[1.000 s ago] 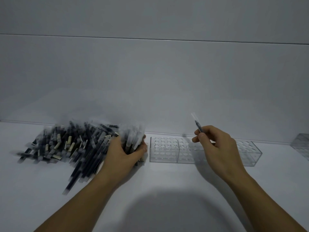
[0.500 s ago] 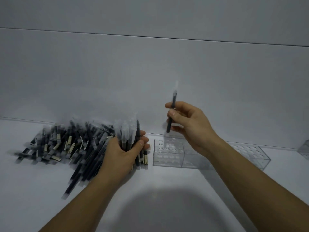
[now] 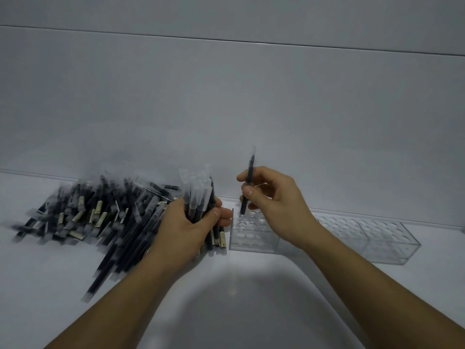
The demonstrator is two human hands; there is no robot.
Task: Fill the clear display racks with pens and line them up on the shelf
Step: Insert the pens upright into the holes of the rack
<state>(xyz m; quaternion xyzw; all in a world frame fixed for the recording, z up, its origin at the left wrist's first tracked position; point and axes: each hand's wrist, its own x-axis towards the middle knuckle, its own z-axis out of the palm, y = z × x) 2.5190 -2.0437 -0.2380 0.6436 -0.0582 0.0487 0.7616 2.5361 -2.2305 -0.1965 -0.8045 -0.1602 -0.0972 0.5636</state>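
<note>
A clear display rack (image 3: pixel 254 238) with round holes in its top stands on the white shelf, holding no pens. My right hand (image 3: pixel 274 207) pinches one dark pen (image 3: pixel 247 182) upright, its lower tip at a hole at the rack's left end. My left hand (image 3: pixel 191 222) grips a bundle of pens (image 3: pixel 198 195) upright just left of the rack, frosted caps up. A big loose heap of pens (image 3: pixel 100 217) lies at the left.
A second clear rack (image 3: pixel 372 238) continues the row to the right. The edge of another clear piece shows at the far right edge of the view. The white back wall (image 3: pixel 226 109) rises close behind. The shelf front (image 3: pixel 239 311) is bare white surface.
My right hand lifted the single pen, turned it upright and brought it down to the rack's left end. My left hand stood its bundle upright beside the rack.
</note>
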